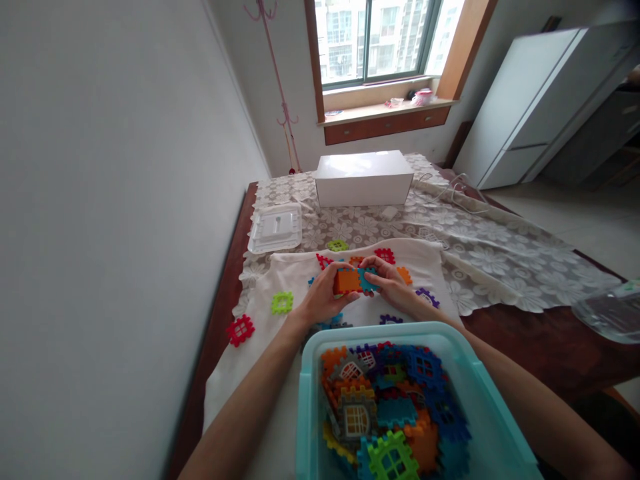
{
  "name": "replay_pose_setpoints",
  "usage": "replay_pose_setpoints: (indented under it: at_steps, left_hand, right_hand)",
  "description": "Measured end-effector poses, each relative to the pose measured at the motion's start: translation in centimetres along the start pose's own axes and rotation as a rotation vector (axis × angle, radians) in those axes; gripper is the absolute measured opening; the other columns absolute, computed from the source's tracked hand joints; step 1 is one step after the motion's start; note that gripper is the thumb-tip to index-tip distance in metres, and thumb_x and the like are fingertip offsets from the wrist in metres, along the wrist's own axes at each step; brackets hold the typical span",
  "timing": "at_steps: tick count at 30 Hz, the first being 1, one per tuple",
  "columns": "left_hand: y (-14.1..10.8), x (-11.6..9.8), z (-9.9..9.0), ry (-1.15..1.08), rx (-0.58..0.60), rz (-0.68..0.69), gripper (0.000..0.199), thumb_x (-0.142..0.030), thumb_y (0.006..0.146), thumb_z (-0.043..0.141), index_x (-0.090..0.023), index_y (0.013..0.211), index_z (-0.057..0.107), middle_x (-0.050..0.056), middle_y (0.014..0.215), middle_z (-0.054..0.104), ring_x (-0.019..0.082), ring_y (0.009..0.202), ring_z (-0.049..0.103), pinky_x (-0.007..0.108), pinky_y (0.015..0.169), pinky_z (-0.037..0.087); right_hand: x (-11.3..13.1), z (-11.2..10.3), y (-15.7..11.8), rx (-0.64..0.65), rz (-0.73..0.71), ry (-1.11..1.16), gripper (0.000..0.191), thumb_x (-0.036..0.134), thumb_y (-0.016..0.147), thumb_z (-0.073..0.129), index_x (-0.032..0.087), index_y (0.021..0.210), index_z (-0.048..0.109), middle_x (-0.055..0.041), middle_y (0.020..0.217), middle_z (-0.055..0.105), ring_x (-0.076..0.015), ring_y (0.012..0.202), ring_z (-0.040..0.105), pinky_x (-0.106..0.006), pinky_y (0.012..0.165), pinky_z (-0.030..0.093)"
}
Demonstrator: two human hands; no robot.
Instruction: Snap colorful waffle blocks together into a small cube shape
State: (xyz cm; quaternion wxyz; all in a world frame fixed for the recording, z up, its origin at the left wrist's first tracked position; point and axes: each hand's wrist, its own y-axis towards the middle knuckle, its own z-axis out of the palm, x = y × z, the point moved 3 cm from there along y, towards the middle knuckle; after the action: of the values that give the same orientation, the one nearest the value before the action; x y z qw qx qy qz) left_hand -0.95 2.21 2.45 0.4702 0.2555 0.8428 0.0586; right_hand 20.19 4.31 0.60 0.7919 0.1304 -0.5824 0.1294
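1. Daylight from the window (377,40) falls on a long table (550,347) spread with lace and a white cloth (400,257).
2. Nearest the camera, a teal bin (313,400) brims with toothed plastic tiles.
3. Left hand (320,297) clamps the orange tile (347,280); right hand (393,283) pinches the blue tile (369,280), their edges meeting above the cloth.
4. Both tiles look light, stiff and smooth; gripping the flat faces seems safest.

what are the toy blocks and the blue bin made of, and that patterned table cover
Blocks: likely hard plastic, bright solid colours, moulded toothed edges. Bin: plastic too, smooth, slightly glossy teal rim. Table cover: looks like lace fabric, floral openwork draping in folds.
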Motion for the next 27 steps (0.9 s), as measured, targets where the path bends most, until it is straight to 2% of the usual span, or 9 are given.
replay_pose_setpoints:
  at_steps: [6,9,12,16,19,22,27]
  left_hand:
    - [0.0,-0.1,-0.1,-0.037,-0.009,-0.004,0.056,-0.046,0.091,0.087,-0.026,0.135,0.06,0.01,0.129,0.074,0.028,0.107,0.073,0.041,0.093,0.059]
    - [0.0,0.1,-0.5,-0.064,-0.07,0.008,0.054,-0.047,0.094,0.084,-0.025,0.135,0.059,0.009,0.122,0.073,0.024,0.096,0.07,0.037,0.087,0.057]
    - [0.1,0.3,-0.7,-0.104,-0.126,0.018,0.053,-0.048,0.094,0.084,-0.024,0.134,0.058,0.008,0.12,0.071,0.022,0.093,0.068,0.035,0.086,0.055]
    - [0.1,0.4,-0.4,-0.123,-0.083,0.017,0.055,-0.047,0.093,0.085,-0.024,0.135,0.058,0.008,0.121,0.071,0.022,0.094,0.068,0.035,0.085,0.055]
    - [0.0,0.4,-0.2,-0.136,-0.073,0.029,0.055,-0.046,0.094,0.084,-0.025,0.136,0.057,0.01,0.129,0.07,0.025,0.104,0.07,0.038,0.093,0.056]
    - [0.0,0.4,-0.1,-0.144,-0.069,0.037,0.057,-0.048,0.093,0.085,-0.026,0.137,0.055,0.011,0.131,0.069,0.026,0.108,0.07,0.04,0.097,0.055]
    - [-0.1,0.3,0.0,-0.128,-0.026,0.029,0.059,-0.051,0.095,0.083,-0.026,0.139,0.053,0.009,0.126,0.069,0.024,0.101,0.068,0.037,0.091,0.054]
  right_hand:
    - [0.1,0.1,0.0,-0.045,0.02,0.035,0.036,0.042,0.079,0.096,0.029,0.101,0.071,0.0011,0.093,0.068,-0.0147,0.066,0.055,-0.029,0.058,0.046]
    - [0.4,-0.8,0.4,-0.115,0.028,0.133,0.039,0.042,0.076,0.096,0.028,0.102,0.07,0.0023,0.088,0.065,-0.0133,0.064,0.053,-0.027,0.055,0.044]
    - [0.9,-1.6,0.7,-0.168,0.005,0.191,0.046,0.037,0.073,0.098,0.028,0.106,0.069,0.003,0.089,0.066,-0.013,0.067,0.056,-0.024,0.054,0.044]
    - [0.7,-0.8,0.5,-0.036,0.048,0.208,0.047,0.034,0.072,0.101,0.027,0.108,0.071,0.0014,0.1,0.07,-0.0135,0.073,0.061,-0.027,0.063,0.052]
    - [0.2,0.1,0.2,0.046,0.071,0.209,0.046,0.034,0.073,0.102,0.028,0.109,0.073,0.0019,0.097,0.071,-0.0139,0.074,0.064,-0.027,0.064,0.053]
    - [-0.2,0.2,0.2,0.065,0.093,0.233,0.049,0.033,0.072,0.104,0.028,0.111,0.074,0.0028,0.094,0.071,-0.0132,0.074,0.064,-0.025,0.063,0.053]
    - [-0.3,0.0,0.4,0.088,0.118,0.258,0.05,0.034,0.073,0.104,0.029,0.113,0.074,0.0017,0.101,0.073,-0.0129,0.075,0.065,-0.024,0.063,0.054]
